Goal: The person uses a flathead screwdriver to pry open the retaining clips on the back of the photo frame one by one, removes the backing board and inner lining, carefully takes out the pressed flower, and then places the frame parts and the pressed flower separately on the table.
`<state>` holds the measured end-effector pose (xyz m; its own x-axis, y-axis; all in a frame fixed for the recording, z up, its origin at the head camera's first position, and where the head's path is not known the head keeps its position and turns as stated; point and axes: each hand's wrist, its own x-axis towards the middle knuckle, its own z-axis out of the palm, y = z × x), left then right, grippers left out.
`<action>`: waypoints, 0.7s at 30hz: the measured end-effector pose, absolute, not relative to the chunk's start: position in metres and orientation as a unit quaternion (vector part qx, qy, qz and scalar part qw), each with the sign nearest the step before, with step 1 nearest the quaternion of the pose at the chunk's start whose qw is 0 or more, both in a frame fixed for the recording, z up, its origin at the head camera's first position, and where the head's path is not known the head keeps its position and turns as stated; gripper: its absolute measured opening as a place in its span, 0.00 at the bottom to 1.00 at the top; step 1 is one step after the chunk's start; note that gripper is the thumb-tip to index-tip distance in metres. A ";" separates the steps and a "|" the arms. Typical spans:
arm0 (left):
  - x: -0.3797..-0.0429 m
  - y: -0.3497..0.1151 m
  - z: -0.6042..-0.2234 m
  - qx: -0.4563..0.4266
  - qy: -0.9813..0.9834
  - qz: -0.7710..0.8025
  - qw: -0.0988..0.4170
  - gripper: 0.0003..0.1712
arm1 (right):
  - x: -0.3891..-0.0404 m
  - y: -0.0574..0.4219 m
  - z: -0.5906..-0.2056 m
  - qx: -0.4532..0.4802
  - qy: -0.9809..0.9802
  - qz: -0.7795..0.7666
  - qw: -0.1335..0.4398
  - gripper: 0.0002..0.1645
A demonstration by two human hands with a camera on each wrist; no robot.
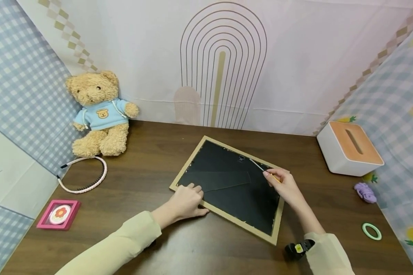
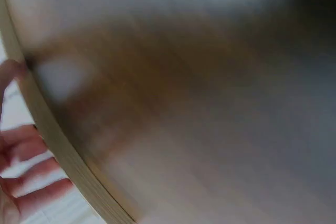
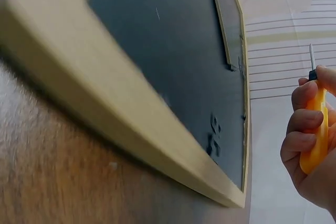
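A picture frame (image 1: 227, 179) with a pale wooden border and black backing has its back facing up in the head view. My left hand (image 1: 186, 200) grips its near left edge, fingers over the backing and thumb lower at the border. In the left wrist view, the frame's border (image 2: 60, 140) runs alongside that hand's fingers (image 2: 39, 179). My right hand (image 1: 283, 185) holds a screwdriver (image 1: 258, 165), its thin metal shaft pointing towards the far border near a small fitting (image 1: 241, 157). The right wrist view shows the fingers curled round its yellow handle (image 3: 315, 135).
A teddy bear (image 1: 101, 114), headband (image 1: 103, 173) and pink box (image 1: 59, 214) are on the left of the wooden table (image 1: 151, 152). To the right are a tissue box (image 1: 351, 149), purple yarn (image 1: 365, 192) and a green ring (image 1: 371, 231). Fabric walls surround the table.
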<state>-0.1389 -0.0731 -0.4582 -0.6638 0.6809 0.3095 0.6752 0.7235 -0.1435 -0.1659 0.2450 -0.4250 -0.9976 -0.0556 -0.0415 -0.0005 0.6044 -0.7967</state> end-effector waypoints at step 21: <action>-0.210 -0.118 -0.455 -0.077 -0.921 -0.376 -0.063 0.36 | -0.172 0.222 -0.432 -0.041 0.891 -0.448 0.054 0.21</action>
